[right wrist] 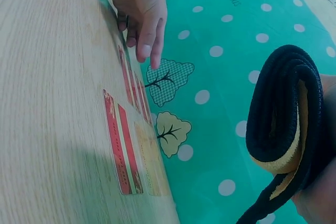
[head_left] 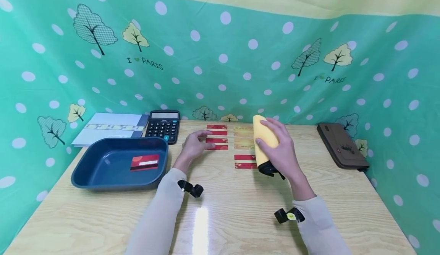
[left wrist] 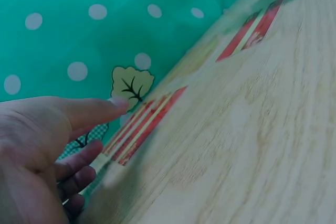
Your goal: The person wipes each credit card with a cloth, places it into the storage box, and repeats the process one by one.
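My right hand [head_left: 279,148] grips a folded yellow cloth [head_left: 262,140] with a black edge, held above the table. Its rolled black end and a loose dangling tip show in the right wrist view, where the cloth [right wrist: 283,114] is close to the camera. Red cards [head_left: 217,140] lie in a column at the table's back, and my left hand [head_left: 196,144] is at their left side, thumb and fingers apart with nothing between them. Right of that column lie yellow cards [head_left: 243,137], with more red cards [head_left: 245,166] nearer me, partly behind the cloth.
A dark blue basin [head_left: 117,184] stands at left with a red card [head_left: 144,163] inside. Behind it are a pale folder [head_left: 110,123] and a black calculator [head_left: 162,127]. A brown zipped case [head_left: 342,146] lies at the back right, near the green polka-dot curtain [head_left: 223,71].
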Demonstrator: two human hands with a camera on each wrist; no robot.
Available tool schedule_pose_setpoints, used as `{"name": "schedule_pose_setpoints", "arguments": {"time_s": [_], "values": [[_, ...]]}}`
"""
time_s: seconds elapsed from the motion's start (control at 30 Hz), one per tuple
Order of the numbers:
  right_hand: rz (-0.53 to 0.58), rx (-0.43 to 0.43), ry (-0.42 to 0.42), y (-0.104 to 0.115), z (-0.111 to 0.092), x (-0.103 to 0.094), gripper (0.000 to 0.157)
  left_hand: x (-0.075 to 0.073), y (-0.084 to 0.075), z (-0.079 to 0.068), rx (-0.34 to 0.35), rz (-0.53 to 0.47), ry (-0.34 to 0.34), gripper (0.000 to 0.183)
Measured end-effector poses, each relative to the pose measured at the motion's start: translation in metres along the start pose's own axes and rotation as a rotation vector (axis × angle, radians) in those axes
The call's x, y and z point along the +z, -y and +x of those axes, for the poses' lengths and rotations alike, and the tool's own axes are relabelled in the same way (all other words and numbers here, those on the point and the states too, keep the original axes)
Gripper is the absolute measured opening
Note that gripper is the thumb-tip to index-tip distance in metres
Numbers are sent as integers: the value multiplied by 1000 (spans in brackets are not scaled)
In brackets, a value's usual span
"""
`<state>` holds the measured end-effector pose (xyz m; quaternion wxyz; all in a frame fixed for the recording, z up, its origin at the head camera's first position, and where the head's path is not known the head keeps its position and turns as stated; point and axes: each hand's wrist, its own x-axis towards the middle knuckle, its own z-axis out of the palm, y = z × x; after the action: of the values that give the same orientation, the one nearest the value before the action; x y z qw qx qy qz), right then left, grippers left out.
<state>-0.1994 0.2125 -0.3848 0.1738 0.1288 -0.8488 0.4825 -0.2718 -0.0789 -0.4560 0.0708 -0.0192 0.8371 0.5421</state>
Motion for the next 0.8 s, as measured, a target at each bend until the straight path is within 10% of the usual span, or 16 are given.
{"name": "schedule_pose_setpoints", "arguments": {"time_s": [0.8], "values": [[-7,-6,-6,-1,0,0,53,-9,12,7,68,320,57,49]]}}
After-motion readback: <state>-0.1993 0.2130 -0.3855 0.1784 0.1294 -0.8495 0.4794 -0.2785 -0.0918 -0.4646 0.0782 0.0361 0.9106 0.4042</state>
